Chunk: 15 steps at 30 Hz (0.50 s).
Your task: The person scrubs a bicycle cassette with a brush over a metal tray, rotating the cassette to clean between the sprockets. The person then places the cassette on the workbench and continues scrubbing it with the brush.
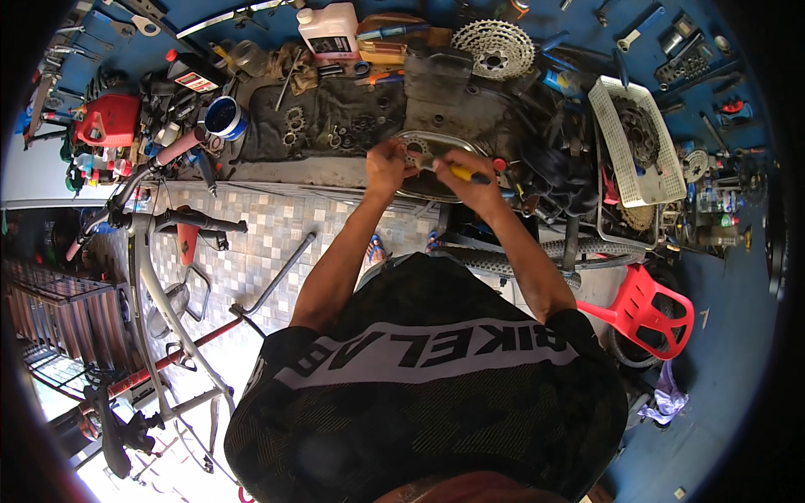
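In front of me, over an oval metal tray (454, 137) on the workbench, my two hands are close together. My left hand (386, 170) pinches a small toothed bike sprocket (417, 149) at its left edge. My right hand (475, 189) is closed around the yellow handle of a brush (466, 173), whose dark end points right. The pale head of the brush is at the sprocket's lower side; whether it touches the teeth is too small to tell. On the dark mat (314, 126) left of the tray lie several loose cogs (293, 122) and small parts.
A blue-rimmed tub (225, 117) and a pink fluid jug (329, 33) stand on the bench. A large cassette (493, 50) lies at the back, a white basket (652, 184) at right. Bike frame (159, 285) stands left; a red chair (641, 310) and tyre (478, 258) are nearby.
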Each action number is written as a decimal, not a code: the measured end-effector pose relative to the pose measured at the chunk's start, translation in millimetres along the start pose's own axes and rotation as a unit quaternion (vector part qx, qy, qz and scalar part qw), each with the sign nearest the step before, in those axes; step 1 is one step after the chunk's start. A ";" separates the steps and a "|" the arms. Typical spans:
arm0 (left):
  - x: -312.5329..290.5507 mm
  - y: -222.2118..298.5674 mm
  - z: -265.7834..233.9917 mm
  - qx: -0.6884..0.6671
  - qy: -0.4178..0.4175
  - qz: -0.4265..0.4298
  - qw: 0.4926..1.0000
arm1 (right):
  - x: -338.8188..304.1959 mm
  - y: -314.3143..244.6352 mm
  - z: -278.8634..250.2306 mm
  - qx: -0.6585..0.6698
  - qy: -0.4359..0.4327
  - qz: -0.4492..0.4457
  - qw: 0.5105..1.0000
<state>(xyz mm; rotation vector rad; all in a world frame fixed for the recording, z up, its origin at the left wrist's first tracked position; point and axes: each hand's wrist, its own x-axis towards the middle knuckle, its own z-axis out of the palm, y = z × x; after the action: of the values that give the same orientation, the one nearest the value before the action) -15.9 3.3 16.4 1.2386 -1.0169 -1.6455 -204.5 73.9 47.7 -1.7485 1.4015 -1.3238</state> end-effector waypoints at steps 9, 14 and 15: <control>5.4 -7.4 3.2 0.026 -0.001 0.040 0.999 | 6.4 -9.3 0.0 -0.008 -0.013 0.037 0.999; 17.0 -30.2 -5.8 0.156 0.010 0.139 0.978 | -0.5 -12.7 5.6 0.008 -0.031 -0.023 0.999; 17.1 -27.3 -4.0 0.222 0.012 0.196 0.955 | -1.7 -15.3 8.5 0.016 -0.042 -0.041 0.998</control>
<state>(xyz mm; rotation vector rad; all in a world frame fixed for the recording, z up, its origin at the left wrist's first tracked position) -18.9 -4.0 -15.2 1.2288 -1.5635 -1.1256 -190.4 79.0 56.9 -1.8345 1.2686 -1.2928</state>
